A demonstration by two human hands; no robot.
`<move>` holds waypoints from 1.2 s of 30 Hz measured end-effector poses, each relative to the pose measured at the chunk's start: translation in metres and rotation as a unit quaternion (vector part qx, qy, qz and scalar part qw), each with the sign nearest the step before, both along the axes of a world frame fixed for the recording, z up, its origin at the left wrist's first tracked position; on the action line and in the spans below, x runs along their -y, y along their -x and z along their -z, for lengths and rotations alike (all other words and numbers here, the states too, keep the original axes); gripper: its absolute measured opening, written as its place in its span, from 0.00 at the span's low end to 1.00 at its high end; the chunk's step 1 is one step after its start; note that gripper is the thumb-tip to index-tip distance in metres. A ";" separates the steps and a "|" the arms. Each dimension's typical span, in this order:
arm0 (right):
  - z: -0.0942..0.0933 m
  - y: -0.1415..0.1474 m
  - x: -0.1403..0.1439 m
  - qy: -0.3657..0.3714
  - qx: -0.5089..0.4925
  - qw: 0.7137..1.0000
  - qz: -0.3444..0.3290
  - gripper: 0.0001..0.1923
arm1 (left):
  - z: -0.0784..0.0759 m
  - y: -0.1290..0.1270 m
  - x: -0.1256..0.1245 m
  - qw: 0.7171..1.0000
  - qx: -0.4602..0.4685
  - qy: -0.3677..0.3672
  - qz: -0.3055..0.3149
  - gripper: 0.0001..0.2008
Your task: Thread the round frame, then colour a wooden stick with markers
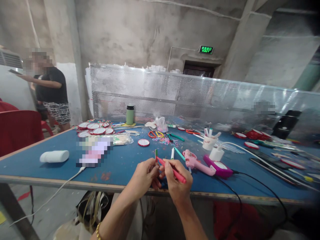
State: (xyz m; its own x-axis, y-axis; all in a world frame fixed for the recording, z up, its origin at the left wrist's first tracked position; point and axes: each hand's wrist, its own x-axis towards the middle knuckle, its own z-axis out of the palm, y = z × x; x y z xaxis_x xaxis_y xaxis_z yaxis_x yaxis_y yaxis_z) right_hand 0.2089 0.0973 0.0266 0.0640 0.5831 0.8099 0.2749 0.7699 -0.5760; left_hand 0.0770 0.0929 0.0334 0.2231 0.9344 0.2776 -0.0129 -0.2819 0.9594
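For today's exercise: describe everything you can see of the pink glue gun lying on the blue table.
The pink glue gun looks like glossy plastic, with a rounded body and a long handle. It lies flat on its side on the blue table, just beyond the right hand, which does not touch it. Its handle end meets a purple and white device; whether they truly touch is unclear. A white tube stands just behind. Its nozzle is too small to make out.

Both forearms reach up from below and meet at the middle. The left hand (145,176) curls, fingertips pinched together. The right hand (176,181) is closed, knuckles up, touching the left.
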 end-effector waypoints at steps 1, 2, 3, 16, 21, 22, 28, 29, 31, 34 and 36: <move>0.000 0.000 0.000 0.000 0.005 1.000 0.002 0.07 | 0.000 0.000 0.000 1.000 -0.001 -0.002 -0.001 0.13; 0.000 0.000 0.000 0.000 0.008 1.000 0.007 0.07 | 0.000 0.000 0.000 1.000 -0.001 -0.002 -0.001 0.13; 0.000 0.000 0.000 -0.001 0.009 1.000 0.012 0.08 | 0.001 0.000 -0.001 1.000 -0.002 -0.002 -0.001 0.13; 0.000 0.000 -0.001 -0.011 0.019 1.000 0.013 0.08 | 0.002 0.000 0.000 1.000 -0.003 -0.004 -0.008 0.14; -0.001 0.000 0.000 -0.015 0.031 0.999 0.016 0.08 | 0.001 0.000 0.001 1.000 0.004 -0.005 -0.007 0.13; -0.001 0.000 0.000 -0.014 0.031 0.999 0.018 0.08 | 0.001 0.000 0.001 1.000 0.005 -0.004 -0.005 0.13; 0.001 0.001 0.000 0.004 -0.004 1.000 0.028 0.08 | 0.003 0.001 0.000 1.000 0.004 -0.004 0.004 0.13; 0.001 0.001 0.000 0.003 -0.005 1.000 0.027 0.08 | 0.003 0.000 0.000 1.000 0.002 -0.004 0.004 0.13; 0.002 0.000 0.000 -0.004 0.000 1.000 0.024 0.08 | 0.003 0.000 0.000 1.000 0.000 -0.003 0.001 0.13; 0.001 0.000 0.000 -0.013 0.016 1.000 0.024 0.08 | 0.003 0.000 0.000 1.000 0.003 -0.002 -0.005 0.13; -0.001 0.001 0.000 -0.016 0.026 0.999 0.023 0.08 | 0.002 0.000 0.000 1.000 0.004 -0.003 -0.006 0.13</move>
